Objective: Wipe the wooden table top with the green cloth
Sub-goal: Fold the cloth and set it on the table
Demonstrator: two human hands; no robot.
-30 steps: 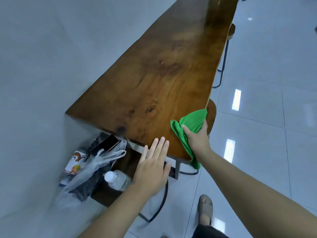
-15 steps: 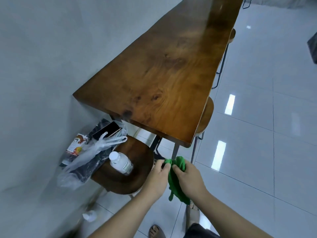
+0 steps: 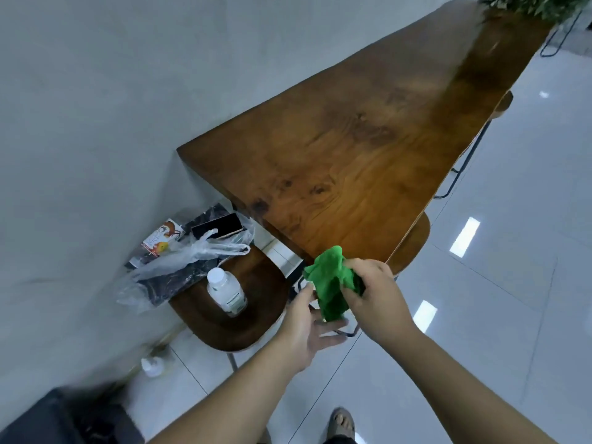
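Note:
The long wooden table top runs from its near corner away to the upper right along the grey wall. The green cloth is bunched up in the air just off the table's near corner, not touching the wood. My right hand grips the cloth's right side. My left hand sits under and left of the cloth with its fingers spread, touching the hanging lower part.
A wooden stool beside the table's near end carries a white plastic bottle, a clear plastic bag, a phone and a printed packet. Another stool is tucked under the table's edge. Glossy white floor tiles lie right.
The cloth came off the table top and both hands drew back below its near corner. Since half a second ago the cloth is bunched higher and my left hand has opened beneath it.

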